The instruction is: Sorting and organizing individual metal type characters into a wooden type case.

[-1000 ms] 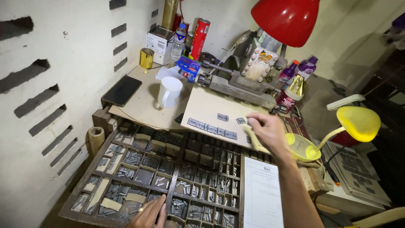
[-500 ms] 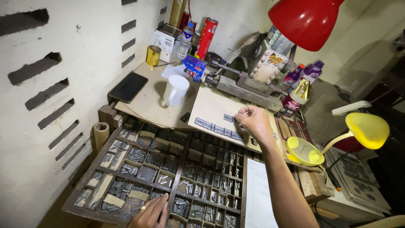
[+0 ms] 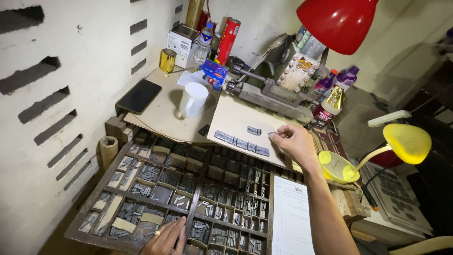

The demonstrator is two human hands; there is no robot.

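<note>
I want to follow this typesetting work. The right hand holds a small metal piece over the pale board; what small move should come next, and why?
Probably lower the right hand and set its type piece beside the short group of type, since it hovers just right of that group, above the long row of type.

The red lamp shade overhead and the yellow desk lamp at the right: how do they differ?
The red lamp shade is a large, deep dome hanging at the frame's top; the yellow desk lamp has a small, flat oval head. Only the yellow desk lamp shows its base and curved neck, beside the right hand. Both are glossy and unlit.
</note>
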